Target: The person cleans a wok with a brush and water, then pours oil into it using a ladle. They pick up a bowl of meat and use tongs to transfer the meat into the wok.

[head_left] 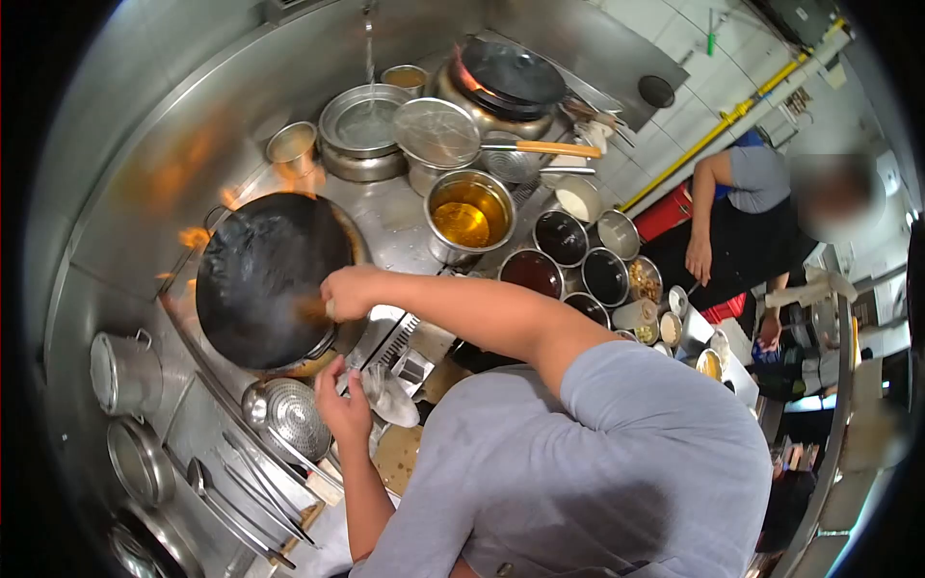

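My right hand (352, 293) reaches over the near edge of a black wok (265, 275). Its fingers are closed on a brown brush-like tool (310, 309), blurred and mostly hidden by the hand. Flames lick up around the wok's far rim, and its inside looks dark and hazy. My left hand (345, 409) is held up just outside the wok, thumb apart from the fingers, with nothing visible in it. Beside it lies a crumpled white cloth (390, 397). Close by are a perforated skimmer (297, 420) and a ladle (255, 405).
Beyond my right arm stand a pot of yellow oil (470, 220), a wooden-handled strainer (436, 133) and several sauce containers (531, 275). Water runs into a metal basin (366, 120). A second covered burner (511, 82) shows flame. A co-worker (752, 207) stands at right.
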`<control>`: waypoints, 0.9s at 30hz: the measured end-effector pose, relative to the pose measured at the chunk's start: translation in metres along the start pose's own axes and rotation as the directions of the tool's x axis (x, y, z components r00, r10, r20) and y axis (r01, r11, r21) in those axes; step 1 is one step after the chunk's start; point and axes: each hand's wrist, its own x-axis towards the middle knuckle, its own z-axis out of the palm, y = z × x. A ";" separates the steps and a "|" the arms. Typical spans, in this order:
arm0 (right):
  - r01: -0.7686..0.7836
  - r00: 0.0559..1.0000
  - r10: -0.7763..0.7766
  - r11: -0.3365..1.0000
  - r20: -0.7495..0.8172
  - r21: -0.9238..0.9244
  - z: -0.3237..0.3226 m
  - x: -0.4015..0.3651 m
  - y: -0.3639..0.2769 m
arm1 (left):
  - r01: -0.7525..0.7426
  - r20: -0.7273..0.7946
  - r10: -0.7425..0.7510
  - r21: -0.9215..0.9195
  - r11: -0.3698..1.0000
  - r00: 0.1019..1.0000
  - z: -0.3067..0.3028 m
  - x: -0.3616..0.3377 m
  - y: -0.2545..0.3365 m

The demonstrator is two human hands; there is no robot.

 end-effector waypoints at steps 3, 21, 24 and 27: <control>-0.089 0.980 0.079 0.995 -0.181 -0.047 -0.031 -0.021 0.027 | -0.062 -0.068 0.072 0.146 0.987 0.995 0.006 0.024 -0.003; -0.161 0.935 0.045 0.938 0.351 0.307 -0.041 0.017 0.014 | 0.041 0.023 -0.064 0.545 0.837 0.998 0.020 0.060 -0.005; -0.055 0.998 0.055 0.979 -0.004 -0.197 -0.070 0.074 0.032 | 0.029 0.013 -0.042 0.510 0.860 0.999 0.021 0.058 -0.007; -0.018 0.739 -0.094 0.987 -0.667 -0.158 -0.087 0.100 0.024 | 0.027 -0.022 -0.018 0.479 0.877 1.000 0.026 0.058 -0.011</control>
